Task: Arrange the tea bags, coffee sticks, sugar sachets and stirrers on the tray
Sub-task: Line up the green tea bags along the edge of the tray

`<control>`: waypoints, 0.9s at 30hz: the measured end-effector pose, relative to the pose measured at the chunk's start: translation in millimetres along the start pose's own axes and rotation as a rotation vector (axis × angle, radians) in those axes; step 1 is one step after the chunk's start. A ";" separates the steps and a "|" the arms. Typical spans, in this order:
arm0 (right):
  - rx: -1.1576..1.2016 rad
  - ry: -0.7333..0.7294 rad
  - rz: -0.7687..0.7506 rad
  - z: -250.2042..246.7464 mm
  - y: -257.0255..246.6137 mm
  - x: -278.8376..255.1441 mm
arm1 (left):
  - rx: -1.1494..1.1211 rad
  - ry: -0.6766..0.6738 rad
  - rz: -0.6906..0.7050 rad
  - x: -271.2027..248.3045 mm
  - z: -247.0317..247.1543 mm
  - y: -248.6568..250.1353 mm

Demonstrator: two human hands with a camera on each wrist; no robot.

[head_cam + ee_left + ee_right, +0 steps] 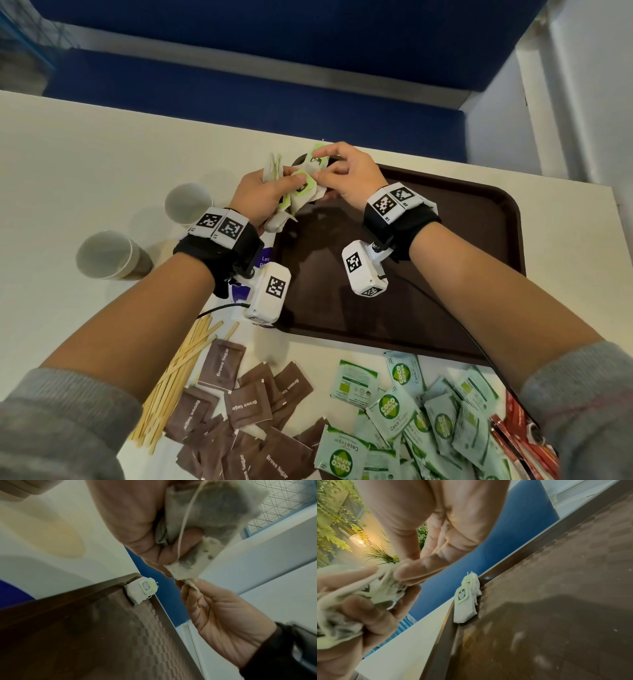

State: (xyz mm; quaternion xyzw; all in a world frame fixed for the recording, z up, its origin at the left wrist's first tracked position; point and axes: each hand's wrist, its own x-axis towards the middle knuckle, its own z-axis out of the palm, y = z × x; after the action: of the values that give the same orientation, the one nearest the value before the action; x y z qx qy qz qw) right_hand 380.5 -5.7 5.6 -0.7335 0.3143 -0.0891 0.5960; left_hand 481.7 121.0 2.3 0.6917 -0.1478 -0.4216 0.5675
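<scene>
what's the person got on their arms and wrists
Grey knitted sleeves are pushed up, forearms bare. Each wrist has a black strap topped with white blocks printed with black square marker codes. A white camera box with the same kind of marker hangs under each wrist, trailing a thin black cable. The left hand and right hand are bare, no gloves.

Dark brown checkered tray (479, 212)

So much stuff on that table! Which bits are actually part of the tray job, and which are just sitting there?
Part of the job:
tray
tea bags, gripped by left hand, pinched by right hand
stirrers
brown sugar sachets
green sugar sachets
red sticks

Just lying about:
two paper cups
</scene>
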 end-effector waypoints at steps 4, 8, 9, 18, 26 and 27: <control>-0.062 -0.063 -0.039 -0.3 -2.1 -4.6 | 0.015 0.013 -0.020 1.3 1.8 -1.5; -0.248 -0.105 -0.107 -2.2 -4.3 -7.4 | -0.033 0.042 -0.065 3.4 -1.5 -5.5; -0.288 -0.081 -0.126 -0.7 -4.5 -8.2 | -0.062 0.043 -0.081 3.5 -2.0 -6.5; -0.333 0.045 -0.188 5.7 -7.8 -7.2 | -0.086 0.058 -0.083 2.5 -6.6 -5.9; -0.141 0.213 -0.078 -12.1 9.5 22.8 | -0.148 0.213 -0.047 8.1 -10.3 -8.2; -0.126 0.202 -0.044 -11.5 12.9 25.3 | -0.142 0.214 -0.053 8.9 -10.6 -9.5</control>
State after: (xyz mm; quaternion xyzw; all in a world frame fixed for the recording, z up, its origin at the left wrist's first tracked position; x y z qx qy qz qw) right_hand 390.0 -30.6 -9.4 -0.7637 0.3614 -0.1556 0.5118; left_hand 492.4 124.9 -10.1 0.6943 -0.0379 -0.3696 0.6163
